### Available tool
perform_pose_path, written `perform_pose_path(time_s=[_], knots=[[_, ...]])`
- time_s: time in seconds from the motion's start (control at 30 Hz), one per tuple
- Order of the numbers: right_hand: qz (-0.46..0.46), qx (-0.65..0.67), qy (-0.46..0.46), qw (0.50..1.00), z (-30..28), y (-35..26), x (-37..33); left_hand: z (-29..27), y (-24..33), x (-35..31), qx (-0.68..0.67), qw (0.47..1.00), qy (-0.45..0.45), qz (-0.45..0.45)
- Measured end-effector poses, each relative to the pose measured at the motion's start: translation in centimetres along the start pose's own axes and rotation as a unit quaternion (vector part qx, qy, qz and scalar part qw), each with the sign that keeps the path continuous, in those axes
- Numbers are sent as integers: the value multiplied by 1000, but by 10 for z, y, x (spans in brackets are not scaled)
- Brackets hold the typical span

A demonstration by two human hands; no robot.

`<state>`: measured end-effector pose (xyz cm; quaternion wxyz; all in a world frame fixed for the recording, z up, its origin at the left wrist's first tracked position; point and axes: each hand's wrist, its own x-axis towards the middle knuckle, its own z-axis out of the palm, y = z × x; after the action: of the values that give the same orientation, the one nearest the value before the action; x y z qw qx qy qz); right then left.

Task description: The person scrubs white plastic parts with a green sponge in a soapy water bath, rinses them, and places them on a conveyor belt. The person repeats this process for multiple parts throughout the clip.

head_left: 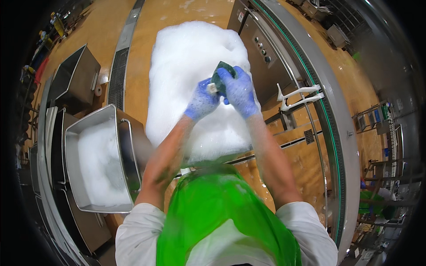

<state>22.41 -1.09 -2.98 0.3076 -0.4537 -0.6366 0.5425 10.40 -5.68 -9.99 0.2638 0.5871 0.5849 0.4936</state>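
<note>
Glossy green plastic apron (222, 199) is sitting nearest. Blue-gloved left hand (203, 99) is pinching a small white block (212, 88); blue-gloved right hand (240, 91) is gripping a dark-green scouring pad (220, 80), over a big white foam heap (191, 53). Foam is probably slicking both grips, so firm pinching should be helping. Rectangular grey steel tub (72, 159), left, is holding white foam.

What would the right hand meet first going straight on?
Likely the dark green pad, already against the gloved right hand. Past it, white foam lies in line, but the hand's height above it is unclear.
</note>
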Motion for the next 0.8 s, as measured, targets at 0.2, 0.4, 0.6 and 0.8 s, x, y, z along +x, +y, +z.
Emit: perform_pose_path(time_s=[0.2,0.4,0.6,0.8], knots=[[28,-45,10,999,-14,9,-1,-18,-22,5,28,994,2,105],[-131,-648,-12,750,-7,118,19,-2,-22,20,203,962,-152,-106],[-13,-438,-264,859,-1,127,13,23,-153,16,382,896,-110,200],[-302,-191,66,931,-62,31,-18,-9,-28,33,-214,973,-7,-90]])
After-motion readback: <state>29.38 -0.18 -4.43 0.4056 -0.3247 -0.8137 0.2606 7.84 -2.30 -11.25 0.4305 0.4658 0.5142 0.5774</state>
